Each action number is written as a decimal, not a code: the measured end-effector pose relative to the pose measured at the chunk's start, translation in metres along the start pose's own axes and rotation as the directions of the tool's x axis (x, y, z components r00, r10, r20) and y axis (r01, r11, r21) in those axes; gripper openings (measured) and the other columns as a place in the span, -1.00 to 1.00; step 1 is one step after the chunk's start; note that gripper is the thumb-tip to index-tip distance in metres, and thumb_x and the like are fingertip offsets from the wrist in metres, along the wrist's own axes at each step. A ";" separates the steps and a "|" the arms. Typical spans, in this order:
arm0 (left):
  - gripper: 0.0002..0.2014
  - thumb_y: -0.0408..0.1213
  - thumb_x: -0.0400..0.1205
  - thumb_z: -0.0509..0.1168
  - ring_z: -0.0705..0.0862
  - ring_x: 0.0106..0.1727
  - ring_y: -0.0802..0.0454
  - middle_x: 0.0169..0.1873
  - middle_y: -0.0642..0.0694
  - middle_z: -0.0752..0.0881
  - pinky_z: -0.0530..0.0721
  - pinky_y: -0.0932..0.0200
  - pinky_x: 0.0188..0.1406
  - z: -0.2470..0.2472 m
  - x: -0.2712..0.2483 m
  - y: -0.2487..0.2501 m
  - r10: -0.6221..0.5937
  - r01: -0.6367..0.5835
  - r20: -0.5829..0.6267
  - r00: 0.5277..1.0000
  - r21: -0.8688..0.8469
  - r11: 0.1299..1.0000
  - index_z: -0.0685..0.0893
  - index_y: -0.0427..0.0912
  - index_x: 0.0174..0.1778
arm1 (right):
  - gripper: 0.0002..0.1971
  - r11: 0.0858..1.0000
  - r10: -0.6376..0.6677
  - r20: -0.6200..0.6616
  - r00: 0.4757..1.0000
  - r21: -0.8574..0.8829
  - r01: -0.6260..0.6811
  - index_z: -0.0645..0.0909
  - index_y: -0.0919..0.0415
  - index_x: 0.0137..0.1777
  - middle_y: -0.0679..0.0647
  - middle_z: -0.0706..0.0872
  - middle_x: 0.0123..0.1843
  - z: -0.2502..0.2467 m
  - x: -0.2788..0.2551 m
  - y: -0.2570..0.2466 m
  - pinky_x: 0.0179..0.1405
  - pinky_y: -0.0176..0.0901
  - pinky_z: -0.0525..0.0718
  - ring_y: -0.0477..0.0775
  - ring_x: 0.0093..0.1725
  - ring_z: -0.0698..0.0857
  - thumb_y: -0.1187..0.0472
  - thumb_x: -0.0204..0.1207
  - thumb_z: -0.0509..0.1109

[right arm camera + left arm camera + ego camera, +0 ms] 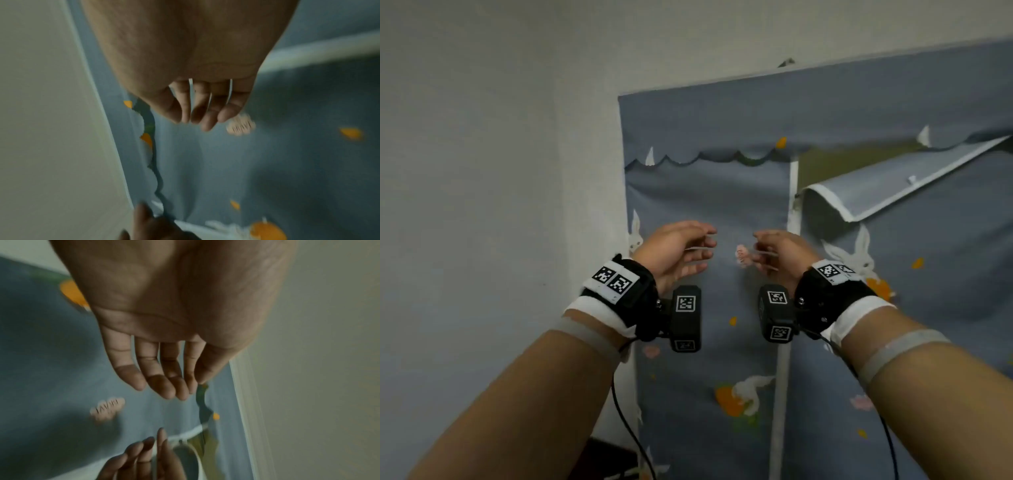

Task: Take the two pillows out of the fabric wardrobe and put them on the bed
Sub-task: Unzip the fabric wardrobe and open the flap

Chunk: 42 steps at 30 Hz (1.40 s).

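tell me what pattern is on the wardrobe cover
Grey-blue fabric wardrobe cover printed with white rabbits and orange shapes, clearest in the head view.

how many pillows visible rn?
0. None shows in any view. The fabric wardrobe front hangs closed before both hands; only the right flap's corner is folded back. Pillows may be hidden inside.

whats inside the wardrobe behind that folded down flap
Past the folded-down flap of the fabric wardrobe, only a dull olive-green surface shows. No pillows are visible; the closed blue front panels cover the rest of the inside.
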<state>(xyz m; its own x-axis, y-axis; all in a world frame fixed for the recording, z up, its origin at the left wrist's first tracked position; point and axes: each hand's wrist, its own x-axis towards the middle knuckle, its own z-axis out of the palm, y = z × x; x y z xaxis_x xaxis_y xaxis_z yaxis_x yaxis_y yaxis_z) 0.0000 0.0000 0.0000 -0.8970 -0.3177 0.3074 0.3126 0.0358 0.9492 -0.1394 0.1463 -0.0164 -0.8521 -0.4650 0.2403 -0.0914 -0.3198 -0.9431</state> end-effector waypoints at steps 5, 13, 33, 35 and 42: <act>-0.69 -0.33 0.66 0.24 0.68 -0.25 0.05 -0.19 -0.08 0.68 0.63 0.15 -0.20 0.060 0.050 0.003 0.111 -0.122 0.068 0.992 0.193 0.974 0.68 0.01 0.28 | -0.83 0.989 -0.144 -0.154 0.977 -0.058 0.137 0.48 0.16 0.14 0.15 0.62 -0.16 -0.043 0.041 -0.019 -0.39 -0.13 0.62 0.09 -0.38 0.64 0.34 0.59 0.30; -0.38 -0.53 0.59 0.18 0.70 -0.12 -0.04 -0.25 -0.08 0.64 0.68 0.02 -0.12 0.113 0.121 0.013 0.222 -0.273 0.159 0.962 0.567 0.777 0.46 0.10 0.53 | -0.86 0.967 -0.226 -0.137 0.964 -0.153 0.205 0.64 0.27 -0.01 0.18 0.72 -0.22 -0.072 0.092 -0.031 -0.56 -0.19 0.74 0.09 -0.43 0.68 0.18 0.59 0.41; -0.38 -0.42 0.64 0.20 0.61 -0.44 0.08 -0.36 -0.12 0.65 0.67 0.16 -0.34 0.081 0.184 0.004 0.241 -0.475 0.411 0.879 0.722 0.503 0.34 0.17 0.60 | -0.70 0.947 -0.150 -0.245 0.958 -0.313 0.068 0.56 0.18 -0.37 0.08 0.59 -0.48 -0.062 0.116 -0.007 -0.65 -0.33 0.53 -0.01 -0.61 0.55 0.19 0.61 0.23; -0.37 -0.34 0.67 0.21 0.63 -0.48 0.06 -0.42 -0.06 0.68 0.65 0.21 -0.35 0.084 0.181 -0.008 0.153 -0.490 0.476 0.866 0.749 0.447 0.25 0.25 0.61 | -0.68 0.951 -0.143 -0.273 0.951 -0.304 0.056 0.55 0.19 -0.42 0.09 0.59 -0.51 -0.065 0.102 0.005 -0.72 -0.38 0.51 -0.04 -0.70 0.54 0.22 0.60 0.28; -0.70 -0.14 0.58 0.12 0.72 -0.05 -0.27 -0.06 -0.18 0.77 0.75 -0.14 -0.05 0.093 0.159 -0.054 0.262 -0.512 0.471 0.842 0.852 0.112 0.42 0.09 0.25 | -0.72 0.970 -0.098 -0.323 0.941 -0.242 0.018 0.57 0.20 -0.34 0.11 0.55 -0.53 -0.071 0.046 0.065 -0.70 -0.36 0.49 -0.05 -0.74 0.48 0.33 0.63 0.26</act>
<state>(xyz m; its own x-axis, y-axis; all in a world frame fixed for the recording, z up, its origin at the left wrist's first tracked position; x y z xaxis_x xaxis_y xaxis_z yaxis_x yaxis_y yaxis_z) -0.1885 0.0358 0.0040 -0.8206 0.1883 0.5396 0.2277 0.9737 0.0065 -0.2208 0.1631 -0.0827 -0.9595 -0.1397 0.2447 -0.2291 -0.1189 -0.9661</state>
